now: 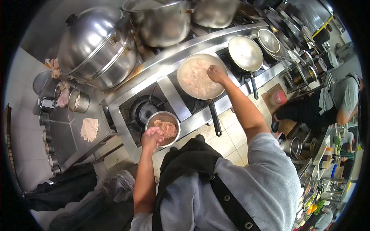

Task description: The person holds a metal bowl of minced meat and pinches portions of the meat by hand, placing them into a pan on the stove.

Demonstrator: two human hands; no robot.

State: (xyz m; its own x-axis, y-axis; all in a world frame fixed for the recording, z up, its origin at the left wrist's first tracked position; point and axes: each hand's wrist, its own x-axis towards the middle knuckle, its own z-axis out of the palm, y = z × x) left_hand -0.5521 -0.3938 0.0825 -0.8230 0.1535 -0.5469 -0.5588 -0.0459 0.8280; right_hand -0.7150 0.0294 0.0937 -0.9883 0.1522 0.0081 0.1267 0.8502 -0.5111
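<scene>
Over the right part of a frying pan (184, 79) is my right hand (217, 74), its fingers drawn together; whatever they hold is hidden. Pale pinkish pieces (198, 75) lie in cloudy liquid in that pan, whose black handle (215, 118) points toward me. My left hand (152, 138) is at the left rim of a metal bowl (175, 120), fingers bent in and smeared with pink stuff. Beside those fingers, inside the bowl, sits a lump of pink raw ground meat (166, 129). The bowl stands at the front edge of the stove, by a burner (145, 110).
A big domed steamer (94, 42) and a large pot (163, 25) stand behind the stove. Another pan (245, 53) is on the right burner. At left, a counter (71, 133) holds a pale cloth (89, 129) and a small pot (81, 102). A person (341, 94) stands at right.
</scene>
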